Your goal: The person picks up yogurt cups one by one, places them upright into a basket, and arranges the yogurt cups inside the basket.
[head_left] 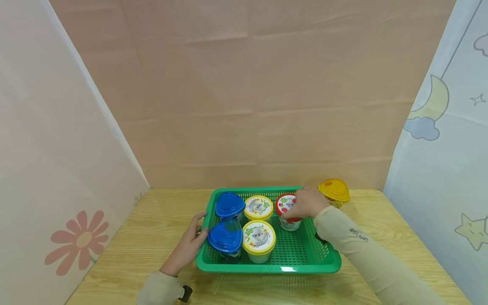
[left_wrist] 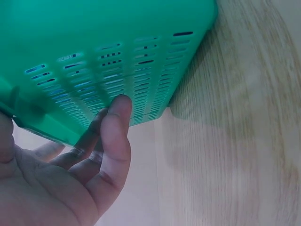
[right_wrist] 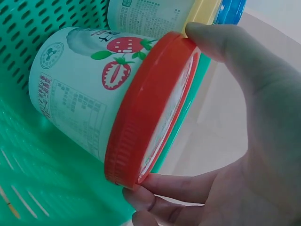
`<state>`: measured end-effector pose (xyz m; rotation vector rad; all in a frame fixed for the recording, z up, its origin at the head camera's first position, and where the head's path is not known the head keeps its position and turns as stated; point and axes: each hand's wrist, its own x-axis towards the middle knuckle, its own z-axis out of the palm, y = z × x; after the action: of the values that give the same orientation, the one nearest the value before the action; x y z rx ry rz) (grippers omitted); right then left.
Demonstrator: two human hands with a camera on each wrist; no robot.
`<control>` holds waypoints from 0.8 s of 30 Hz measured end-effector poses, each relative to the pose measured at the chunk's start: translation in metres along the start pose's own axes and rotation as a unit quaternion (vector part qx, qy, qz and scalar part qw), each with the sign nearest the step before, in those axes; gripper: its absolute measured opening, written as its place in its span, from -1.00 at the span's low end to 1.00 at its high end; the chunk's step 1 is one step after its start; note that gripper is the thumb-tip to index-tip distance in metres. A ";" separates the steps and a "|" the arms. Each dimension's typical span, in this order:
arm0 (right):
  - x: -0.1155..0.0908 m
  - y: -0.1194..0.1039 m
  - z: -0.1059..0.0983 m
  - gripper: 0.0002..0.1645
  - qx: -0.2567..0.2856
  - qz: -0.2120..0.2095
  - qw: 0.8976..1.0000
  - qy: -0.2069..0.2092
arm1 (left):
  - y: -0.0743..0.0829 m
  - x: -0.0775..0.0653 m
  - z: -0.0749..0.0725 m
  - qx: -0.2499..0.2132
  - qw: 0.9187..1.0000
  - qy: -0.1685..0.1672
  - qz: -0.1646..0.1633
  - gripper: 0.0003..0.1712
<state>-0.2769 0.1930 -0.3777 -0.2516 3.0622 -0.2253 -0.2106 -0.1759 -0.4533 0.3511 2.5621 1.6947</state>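
Observation:
A green plastic basket [head_left: 267, 268] stands on the wooden table. My left hand [head_left: 187, 245] holds its left rim, thumb at the top edge and curved fingers [left_wrist: 115, 136] against the slotted outer wall. Inside the basket on the right, my right hand [head_left: 309, 201] pinches the red lid of a strawberry yogurt tub [right_wrist: 80, 89] between thumb and fingertips. That tub [head_left: 284, 202] is white below its lid. Two yellow-lidded tubs [head_left: 259, 237] stand left of it, one behind the other. Along the basket's left side are two blue-lidded containers [head_left: 225, 235].
A container with a yellow rounded lid [head_left: 334, 189] stands outside the basket, behind its right rear corner and partly hidden by my right hand. A brown backdrop [head_left: 251, 106] rises behind the table [head_left: 126, 250], with patterned white panels at both sides.

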 end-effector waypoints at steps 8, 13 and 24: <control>0.005 -0.001 0.005 -0.21 -0.009 0.004 1.000 -0.009 | -0.001 0.001 0.000 0.011 1.000 0.001 0.000 -0.43; 0.006 -0.001 0.008 -0.20 -0.007 0.009 1.000 -0.015 | -0.003 0.002 0.000 0.010 1.000 -0.002 0.002 -0.43; 0.009 0.002 0.011 -0.18 -0.004 0.009 1.000 -0.018 | -0.005 0.004 0.001 0.013 1.000 0.003 -0.003 -0.43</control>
<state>-0.2851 0.1916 -0.3894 -0.2257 3.0278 -0.2065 -0.2149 -0.1761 -0.4575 0.3416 2.5885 1.6642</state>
